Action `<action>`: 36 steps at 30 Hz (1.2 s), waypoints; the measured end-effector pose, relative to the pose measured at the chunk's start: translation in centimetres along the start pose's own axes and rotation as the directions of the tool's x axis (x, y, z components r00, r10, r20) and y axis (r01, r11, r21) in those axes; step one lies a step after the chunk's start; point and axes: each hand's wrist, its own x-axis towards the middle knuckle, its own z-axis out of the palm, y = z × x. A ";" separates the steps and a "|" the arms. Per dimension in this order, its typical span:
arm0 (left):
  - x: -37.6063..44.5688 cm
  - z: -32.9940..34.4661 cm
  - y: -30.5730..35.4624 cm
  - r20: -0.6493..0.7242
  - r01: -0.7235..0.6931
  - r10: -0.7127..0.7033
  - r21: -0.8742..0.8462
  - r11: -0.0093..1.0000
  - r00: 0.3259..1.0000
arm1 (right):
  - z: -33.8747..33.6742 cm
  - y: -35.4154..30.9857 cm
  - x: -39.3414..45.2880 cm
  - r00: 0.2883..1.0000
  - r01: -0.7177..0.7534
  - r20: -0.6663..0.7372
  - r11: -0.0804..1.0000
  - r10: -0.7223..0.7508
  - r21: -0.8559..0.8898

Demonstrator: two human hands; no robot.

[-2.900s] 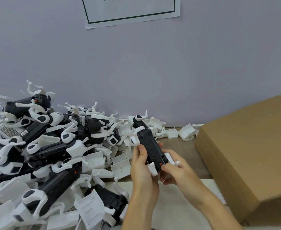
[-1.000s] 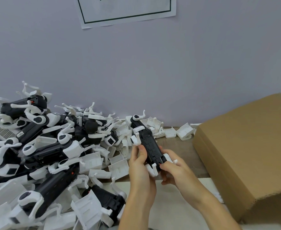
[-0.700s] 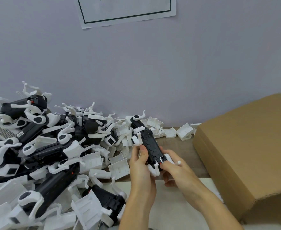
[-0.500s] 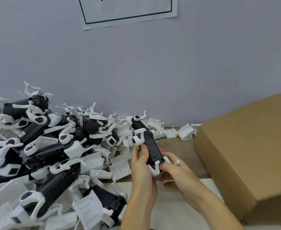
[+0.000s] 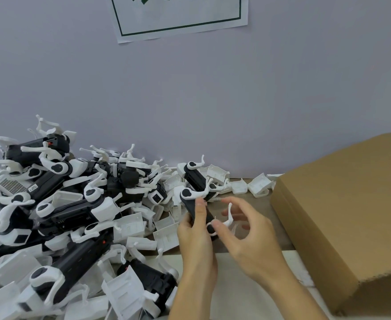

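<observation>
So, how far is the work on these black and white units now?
Possibly done: loose white shells lie by the wall. In hand: the left hand grips a black unit, the right hand pinches its white arm. Left: the large pile.

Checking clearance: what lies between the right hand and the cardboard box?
Head view: only bare brown tabletop between the right hand and the cardboard box; loose white clips lie farther back.

My left grip (image 5: 195, 234) stands upright, fingers curled tight, thumb pressed forward. My right grip (image 5: 247, 236) sits just beside it, thumb and forefinger pinched, other fingers fanned.
</observation>
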 end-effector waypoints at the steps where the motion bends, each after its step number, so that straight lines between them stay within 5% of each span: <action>1: 0.0 0.0 0.0 0.032 0.021 -0.020 -0.030 0.999 0.999 | 0.0 0.0 -0.1 1.000 -0.008 0.014 1.000 0.008 -0.004; 5: -0.1 0.0 0.2 0.110 0.107 -0.101 -0.052 0.993 0.989 | 0.0 -0.1 0.0 0.997 -0.079 0.023 0.992 0.077 0.102; 10: -0.1 0.1 0.1 0.143 0.016 -0.020 0.024 1.000 0.990 | -0.6 -0.2 0.7 0.939 -0.271 -0.091 0.879 0.330 0.391; 15: -0.4 0.3 0.0 0.198 0.074 -0.090 0.085 0.994 0.976 | -0.7 -0.4 0.9 0.876 -0.462 0.157 0.702 0.455 0.542; 19: 0.1 -0.1 -0.1 0.111 0.073 -0.074 0.011 0.997 0.991 | 0.3 0.1 0.8 0.894 -0.431 0.047 0.828 0.446 0.359; 23: 0.5 -0.7 0.7 -0.219 -0.121 0.090 -0.127 0.984 0.971 | 0.4 1.3 0.5 0.964 -0.267 -0.008 0.963 0.267 -0.048; 25: 0.7 -1.0 1.0 -0.328 -0.154 0.095 -0.160 0.975 0.940 | 0.5 1.7 0.3 0.975 -0.135 0.126 0.940 0.182 -0.312; 28: 0.7 -1.1 0.9 -0.378 -0.193 0.119 -0.165 0.967 0.918 | 1.6 2.2 -0.4 0.906 -0.028 0.326 0.806 0.271 -0.591; 33: 0.7 -0.7 0.7 -0.341 -0.190 0.136 -0.132 0.973 0.930 | 2.4 3.0 -0.8 0.817 0.035 0.425 0.704 0.389 -0.710; 36: 0.8 -0.7 0.6 -0.336 -0.182 0.132 -0.122 0.976 0.933 | 2.2 2.9 -0.7 0.885 -0.007 0.344 0.748 0.314 -0.664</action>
